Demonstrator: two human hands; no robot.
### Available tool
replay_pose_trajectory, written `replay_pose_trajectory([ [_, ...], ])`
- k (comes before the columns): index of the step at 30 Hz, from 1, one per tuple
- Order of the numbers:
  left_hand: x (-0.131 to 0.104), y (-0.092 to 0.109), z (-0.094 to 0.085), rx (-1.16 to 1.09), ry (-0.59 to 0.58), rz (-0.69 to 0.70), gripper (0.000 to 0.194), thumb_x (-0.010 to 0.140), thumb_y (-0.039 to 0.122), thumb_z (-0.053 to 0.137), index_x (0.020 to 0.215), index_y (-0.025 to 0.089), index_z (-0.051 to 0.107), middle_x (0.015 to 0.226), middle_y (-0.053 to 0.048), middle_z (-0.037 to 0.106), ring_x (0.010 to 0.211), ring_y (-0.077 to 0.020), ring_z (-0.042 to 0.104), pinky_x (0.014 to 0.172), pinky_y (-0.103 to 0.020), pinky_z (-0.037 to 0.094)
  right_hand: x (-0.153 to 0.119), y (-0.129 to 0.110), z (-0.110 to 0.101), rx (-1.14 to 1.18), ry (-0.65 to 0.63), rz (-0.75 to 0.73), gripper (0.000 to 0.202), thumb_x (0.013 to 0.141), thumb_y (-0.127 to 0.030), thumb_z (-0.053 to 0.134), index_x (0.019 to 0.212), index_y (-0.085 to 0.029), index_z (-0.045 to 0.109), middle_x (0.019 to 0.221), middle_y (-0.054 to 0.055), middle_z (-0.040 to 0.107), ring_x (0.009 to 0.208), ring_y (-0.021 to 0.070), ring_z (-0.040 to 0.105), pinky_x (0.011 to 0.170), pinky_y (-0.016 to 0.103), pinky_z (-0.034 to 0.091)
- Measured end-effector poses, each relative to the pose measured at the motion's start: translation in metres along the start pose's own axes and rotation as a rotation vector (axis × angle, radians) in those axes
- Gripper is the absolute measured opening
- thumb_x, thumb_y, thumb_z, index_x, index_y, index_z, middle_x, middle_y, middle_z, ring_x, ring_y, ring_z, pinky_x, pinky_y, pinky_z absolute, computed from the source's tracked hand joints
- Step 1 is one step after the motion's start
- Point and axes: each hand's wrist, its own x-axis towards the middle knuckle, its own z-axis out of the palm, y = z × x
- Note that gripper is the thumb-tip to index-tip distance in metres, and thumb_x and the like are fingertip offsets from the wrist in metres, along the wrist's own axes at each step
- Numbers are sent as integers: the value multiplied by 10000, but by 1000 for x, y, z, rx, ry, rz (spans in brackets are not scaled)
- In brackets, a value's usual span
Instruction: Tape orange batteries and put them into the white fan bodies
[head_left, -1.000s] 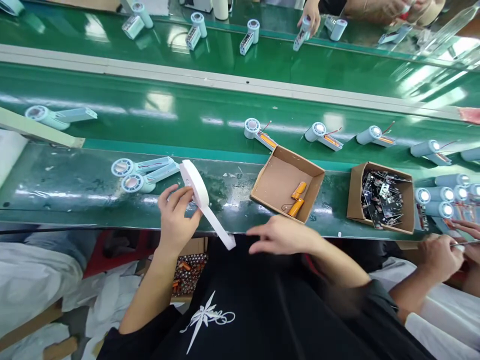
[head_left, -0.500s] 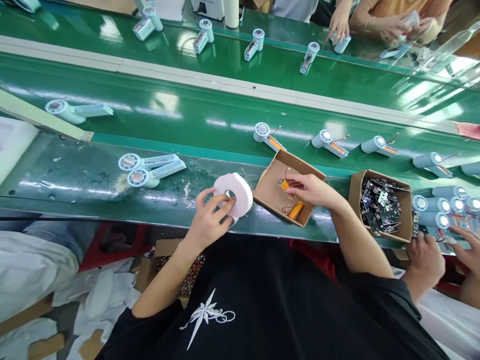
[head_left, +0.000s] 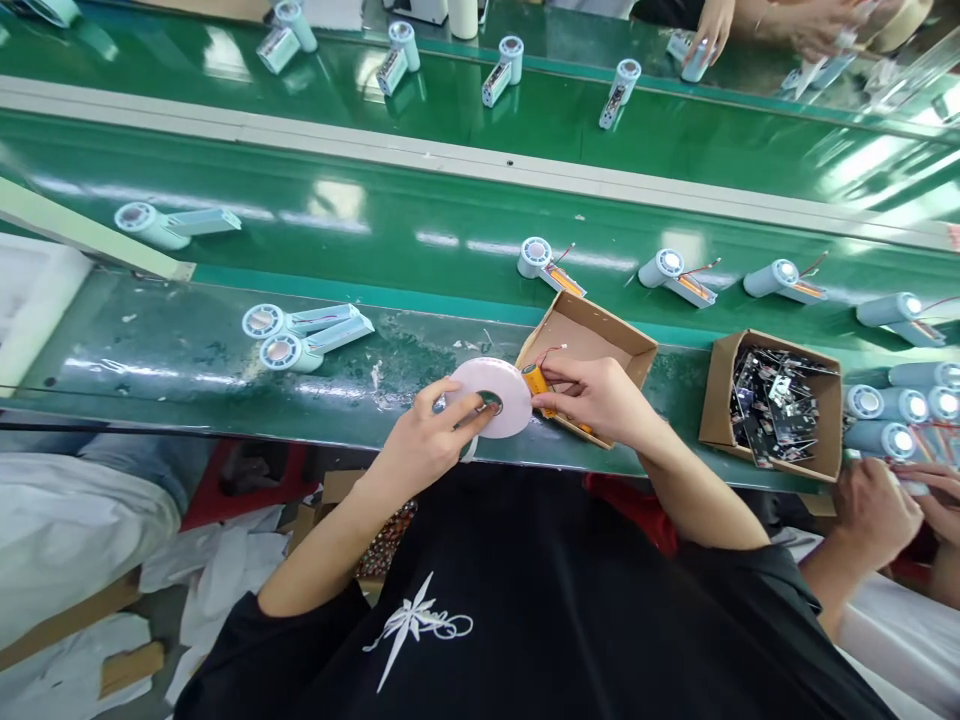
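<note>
My left hand (head_left: 435, 430) grips a roll of white tape (head_left: 510, 385), with fingers in its central hole. Between the thumb and fingers of my right hand (head_left: 600, 395) is an orange battery (head_left: 535, 380) with thin wires, held close beside the roll's right edge. Under that hand stands a shallow cardboard box (head_left: 592, 325); a bit of orange shows in it, mostly hidden by the hand. Left of the roll, two light-blue fan housings (head_left: 289, 352) with handles lie side by side on the bench (head_left: 187, 330).
A cardboard box of circuit boards (head_left: 720, 395) stands to the right, near several blue housings (head_left: 881, 440) and a co-worker's hands (head_left: 877, 510). Beyond the bench runs a green conveyor (head_left: 420, 210) carrying more housings (head_left: 667, 268). Other people's hands (head_left: 712, 30) are across the line.
My right hand has lifted the battery out of the box and brought it left to the tape roll. The roll has moved right and now lies flatter. Several conveyor housings have shifted right.
</note>
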Motion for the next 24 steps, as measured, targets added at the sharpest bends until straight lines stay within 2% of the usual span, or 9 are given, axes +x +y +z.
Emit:
replay_pose_trajectory([
  [3,9,-3,-7,47,19,61,559,917,17,638,1378,328,701,1271,-1,750,1252,-252,564,1210,-455,527,6,8,0,154,-2,30,534,780,-451,909,1254,-249,770,1182,49,805,1128,307,771,1067,468,621],
  [6,18,-5,-14,58,6,87,526,928,17,622,1360,304,709,1329,10,735,1335,-271,554,1209,-478,533,11,15,5,330,-16,62,498,764,-457,919,1171,-209,775,1130,58,813,1076,295,787,1041,470,640],
  [9,27,-1,-12,21,42,66,425,954,119,678,1355,257,705,1357,-36,722,1429,-333,528,1231,-595,496,15,17,27,505,268,48,531,757,-483,922,1163,-207,718,1157,85,811,1089,294,781,953,446,673],
  [12,34,15,1,-24,209,14,418,946,265,764,1350,183,695,1208,-96,759,1419,-386,555,1201,-665,505,16,17,55,663,645,-8,555,818,-538,859,1226,-244,623,1294,126,770,1159,288,762,939,442,674],
  [14,35,30,12,-99,296,-76,481,903,315,823,1341,161,699,1086,-111,769,1459,-425,514,1147,-658,553,16,18,59,734,735,-27,534,816,-509,866,1202,-245,608,1260,135,780,1103,290,783,917,460,681],
  [17,23,43,22,-243,246,-92,497,868,310,855,1329,184,717,1061,-104,776,1496,-430,477,1142,-655,560,15,19,27,722,753,-108,430,783,-363,907,1117,-238,667,1158,105,801,1019,287,799,863,465,697],
  [19,5,38,23,-273,152,-76,467,881,276,834,1329,203,724,1127,-96,780,1489,-402,499,1174,-643,539,11,18,-11,663,934,-273,292,819,-318,874,1062,-273,718,1178,60,790,1070,269,787,882,437,691],
  [21,-20,18,21,-236,59,-150,453,900,247,803,1343,213,718,1208,-98,774,1482,-380,514,1207,-646,500,4,17,-42,618,1124,-390,148,879,-346,820,1017,-352,766,1228,-3,772,1154,237,761,936,382,665],
  [24,-58,-33,16,-191,-27,-346,458,912,320,798,1348,210,708,1291,-102,755,1443,-352,553,1216,-622,486,-10,19,-54,553,1114,-269,276,868,-439,839,1127,-494,762,1267,-40,761,1213,232,734,1009,381,628],
])
